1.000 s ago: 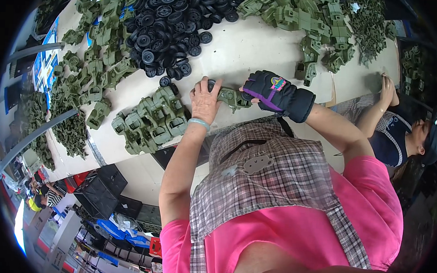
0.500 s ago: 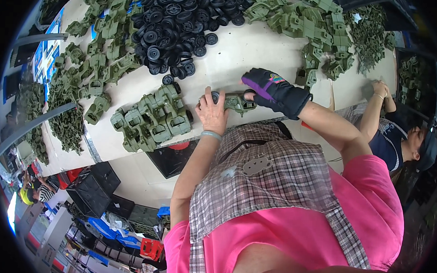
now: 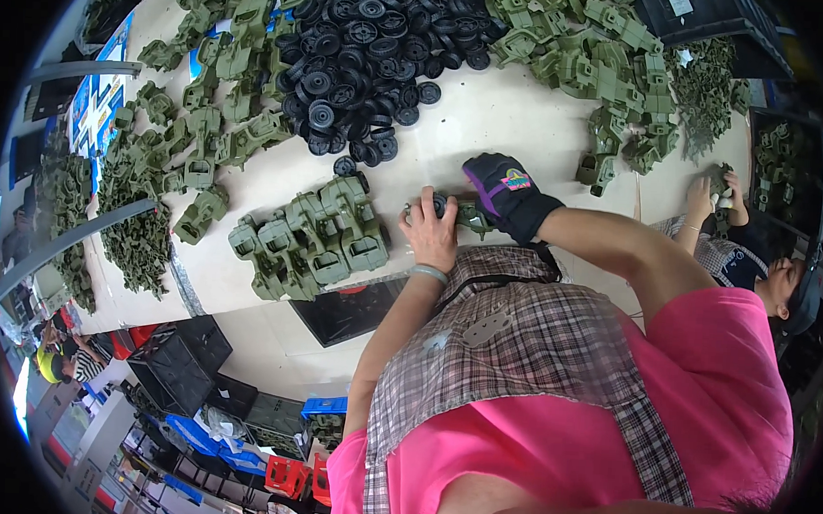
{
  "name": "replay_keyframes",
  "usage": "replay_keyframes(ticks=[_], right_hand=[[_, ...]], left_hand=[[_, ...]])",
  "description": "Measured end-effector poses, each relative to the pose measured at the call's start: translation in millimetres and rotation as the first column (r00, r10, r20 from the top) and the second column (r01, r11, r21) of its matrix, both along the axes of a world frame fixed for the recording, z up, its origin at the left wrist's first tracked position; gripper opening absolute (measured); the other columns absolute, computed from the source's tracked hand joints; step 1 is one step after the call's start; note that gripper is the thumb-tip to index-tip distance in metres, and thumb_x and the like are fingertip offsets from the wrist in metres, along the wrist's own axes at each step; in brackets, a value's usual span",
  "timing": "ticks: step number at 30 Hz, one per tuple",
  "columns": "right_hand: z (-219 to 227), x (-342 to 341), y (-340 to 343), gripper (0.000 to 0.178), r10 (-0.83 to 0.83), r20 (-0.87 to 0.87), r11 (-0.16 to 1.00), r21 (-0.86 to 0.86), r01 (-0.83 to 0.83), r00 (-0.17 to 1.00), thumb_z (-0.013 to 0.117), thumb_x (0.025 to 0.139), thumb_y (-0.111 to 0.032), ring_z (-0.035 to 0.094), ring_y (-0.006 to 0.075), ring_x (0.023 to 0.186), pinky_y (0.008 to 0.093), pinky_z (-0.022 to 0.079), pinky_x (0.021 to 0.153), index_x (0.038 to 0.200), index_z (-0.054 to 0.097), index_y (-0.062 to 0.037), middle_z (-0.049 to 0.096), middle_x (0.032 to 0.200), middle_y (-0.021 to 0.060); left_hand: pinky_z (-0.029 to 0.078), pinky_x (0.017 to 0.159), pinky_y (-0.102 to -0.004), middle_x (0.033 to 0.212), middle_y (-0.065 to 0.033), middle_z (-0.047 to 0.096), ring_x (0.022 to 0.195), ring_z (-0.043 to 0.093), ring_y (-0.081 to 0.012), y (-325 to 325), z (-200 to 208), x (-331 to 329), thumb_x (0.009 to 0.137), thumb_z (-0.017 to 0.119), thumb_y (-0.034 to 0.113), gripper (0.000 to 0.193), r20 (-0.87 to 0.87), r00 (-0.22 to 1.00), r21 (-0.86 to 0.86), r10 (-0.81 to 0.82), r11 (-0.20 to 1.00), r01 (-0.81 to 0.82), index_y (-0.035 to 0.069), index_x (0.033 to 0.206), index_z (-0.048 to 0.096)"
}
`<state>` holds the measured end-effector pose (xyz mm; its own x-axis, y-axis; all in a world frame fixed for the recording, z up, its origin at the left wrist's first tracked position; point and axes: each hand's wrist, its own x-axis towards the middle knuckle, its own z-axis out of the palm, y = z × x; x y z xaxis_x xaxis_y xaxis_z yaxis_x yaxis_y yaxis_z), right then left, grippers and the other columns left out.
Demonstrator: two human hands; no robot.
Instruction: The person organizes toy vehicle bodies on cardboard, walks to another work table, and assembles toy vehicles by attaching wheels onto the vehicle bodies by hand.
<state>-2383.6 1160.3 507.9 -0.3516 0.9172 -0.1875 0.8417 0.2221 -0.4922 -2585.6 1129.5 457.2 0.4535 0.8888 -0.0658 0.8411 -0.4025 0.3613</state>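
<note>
- Centrally, a green toy vehicle (image 3: 472,217) sits between the hands, over the pale table (image 3: 525,106) and partly hidden;
- the left hand (image 3: 431,235) grips its left end, fingers bent around a black wheel (image 3: 439,205);
- the right hand (image 3: 510,195), gloved in black and purple, covers its right end; whether it grips, one cannot tell;
- left of them, a row of green bodies (image 3: 313,239);
- upper centre, a heap of black wheels (image 3: 370,48); upper right, more green parts (image 3: 599,58);
- right edge, a co-worker (image 3: 740,269).
</note>
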Motion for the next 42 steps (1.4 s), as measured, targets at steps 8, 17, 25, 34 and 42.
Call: replay_keyframes(ticks=[8, 17, 25, 34, 42], right_hand=[[-13, 12, 17, 0.037, 0.246, 0.021, 0.969, -0.007, -0.246, 0.969, 0.07, 0.081, -0.02, 0.065, 0.0382, 0.101, 0.0472, 0.052, 0.093, 0.115, 0.068, -0.0057, 0.068, 0.105, 0.0171], [-68, 30, 38, 0.033, -0.084, -0.33, 0.99, 0.077, 0.116, 0.94, 0.064, 0.092, -0.019, 0.064, 0.0444, 0.102, 0.0525, 0.052, 0.089, 0.119, 0.062, -0.001, 0.066, 0.111, 0.0251], [-48, 9, 135, 0.039, -0.227, -0.024, 0.952, 0.205, 0.227, 0.974, 0.072, 0.088, -0.02, 0.064, 0.0417, 0.106, 0.0516, 0.053, 0.091, 0.123, 0.064, -0.0048, 0.068, 0.111, 0.0211], [-45, 45, 90, 0.023, -0.26, -0.173, 0.941, 0.177, 0.29, 0.95, 0.06, 0.096, -0.026, 0.065, 0.0443, 0.097, 0.0529, 0.051, 0.084, 0.103, 0.067, -0.0048, 0.068, 0.099, 0.0245], [-56, 112, 3, 0.035, -0.268, -0.062, 0.916, 0.293, 0.274, 0.961, 0.064, 0.099, -0.031, 0.064, 0.0409, 0.109, 0.0497, 0.052, 0.094, 0.121, 0.063, -0.0038, 0.068, 0.118, 0.0205]], left_hand=[[0.036, 0.106, -0.063, 0.151, -0.0125, 0.045, 0.129, 0.051, -0.0333, 3, 1, 2, 0.088, 0.066, 0.013, 0.043, -0.009, 1.0, -0.021, -0.01, 1.0, 0.01, 0.023, 0.129, 0.063], [0.043, 0.102, -0.0628, 0.158, -0.0167, 0.041, 0.132, 0.052, -0.039, 25, 20, 1, 0.075, 0.081, 0.015, 0.063, 0.044, 0.993, -0.288, 0.11, 0.953, -0.093, 0.024, 0.132, 0.056], [0.055, 0.092, -0.0552, 0.141, -0.013, 0.055, 0.117, 0.065, -0.0379, 62, 2, -2, 0.088, 0.074, 0.019, 0.022, 0.23, 0.95, -0.394, 0.211, 0.913, -0.107, 0.016, 0.109, 0.07], [0.057, 0.09, -0.0531, 0.107, -0.0187, 0.071, 0.102, 0.07, -0.0425, 76, -54, -25, 0.103, 0.057, 0.037, 0.033, 0.04, 0.98, -0.364, 0.193, 0.916, -0.166, 0.008, 0.103, 0.073], [0.04, 0.108, -0.0587, 0.138, -0.0119, 0.057, 0.132, 0.052, -0.0357, 50, 29, 2, 0.09, 0.074, 0.034, 0.038, 0.134, 0.991, 0.095, -0.004, 0.995, -0.009, 0.014, 0.121, 0.066]])
